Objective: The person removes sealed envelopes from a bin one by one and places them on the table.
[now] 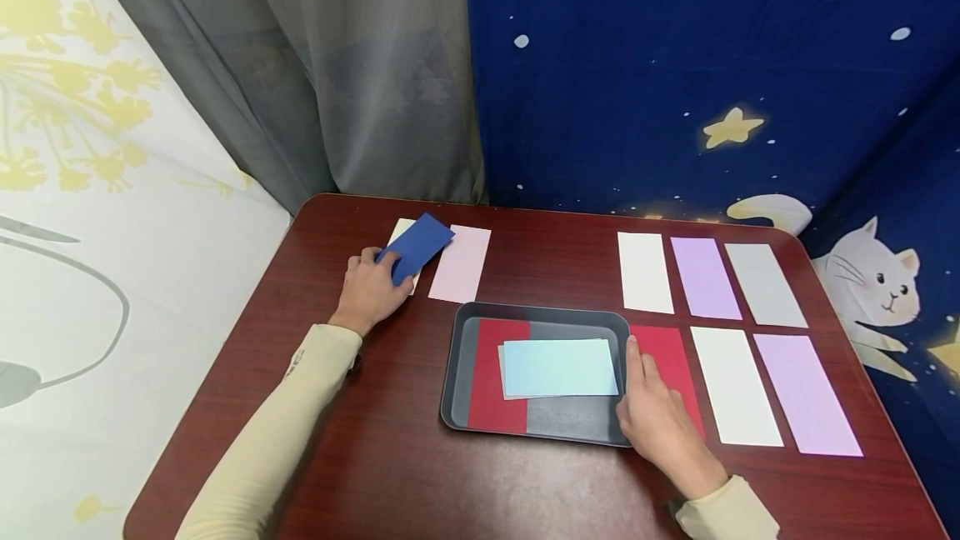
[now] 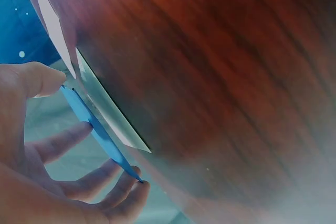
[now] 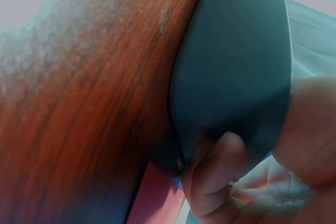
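In the head view my left hand [image 1: 370, 290] holds a dark blue card [image 1: 417, 247] over a cream card [image 1: 400, 227] at the table's far left. The left wrist view shows thumb and fingers along opposite edges of that blue card [image 2: 100, 129]; a pale card [image 2: 113, 108] lies below it. A pink card [image 1: 461, 263] lies just to the right. My right hand [image 1: 660, 411] grips the right end of a grey baking tray [image 1: 542, 312]. Inside the tray are a red card [image 1: 495, 407] and light blue cards [image 1: 560, 367], slightly offset. In the right wrist view, fingers curl under the tray wall [image 3: 231, 51].
Right of the tray lie a partly covered red card [image 1: 663, 352], white cards [image 1: 645, 272] [image 1: 737, 386], lilac cards [image 1: 706, 277] [image 1: 807, 394] and a pale grey card [image 1: 766, 284]. Curtains [image 1: 397, 65] hang behind the table's far edge.
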Demonstrator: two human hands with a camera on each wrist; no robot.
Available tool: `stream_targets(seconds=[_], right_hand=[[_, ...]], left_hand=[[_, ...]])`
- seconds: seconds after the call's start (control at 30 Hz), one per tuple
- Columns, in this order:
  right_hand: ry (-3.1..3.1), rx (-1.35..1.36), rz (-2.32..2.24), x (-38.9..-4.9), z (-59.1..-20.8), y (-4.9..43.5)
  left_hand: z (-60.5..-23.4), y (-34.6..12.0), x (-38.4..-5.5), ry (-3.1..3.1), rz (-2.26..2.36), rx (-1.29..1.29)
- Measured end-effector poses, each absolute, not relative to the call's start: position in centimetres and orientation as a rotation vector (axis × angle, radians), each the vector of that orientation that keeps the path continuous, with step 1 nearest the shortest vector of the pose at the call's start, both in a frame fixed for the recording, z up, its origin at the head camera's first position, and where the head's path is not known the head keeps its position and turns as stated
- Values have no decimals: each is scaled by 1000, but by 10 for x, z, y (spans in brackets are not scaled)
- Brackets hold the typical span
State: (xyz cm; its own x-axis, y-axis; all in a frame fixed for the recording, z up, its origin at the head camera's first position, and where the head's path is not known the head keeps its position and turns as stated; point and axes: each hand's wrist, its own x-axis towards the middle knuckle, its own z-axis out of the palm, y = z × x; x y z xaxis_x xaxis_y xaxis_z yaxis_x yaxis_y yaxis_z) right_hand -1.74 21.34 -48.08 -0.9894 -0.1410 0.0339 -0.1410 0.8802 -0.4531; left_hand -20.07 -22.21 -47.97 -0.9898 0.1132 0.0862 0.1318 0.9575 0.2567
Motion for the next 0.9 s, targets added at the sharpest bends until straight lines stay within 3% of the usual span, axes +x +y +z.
stream_targets(seconds=[0.9], right_hand=[[3052, -230, -712, -18, -482, 213]], left_hand=[[-485, -252, -211, -3065, -432, -56]])
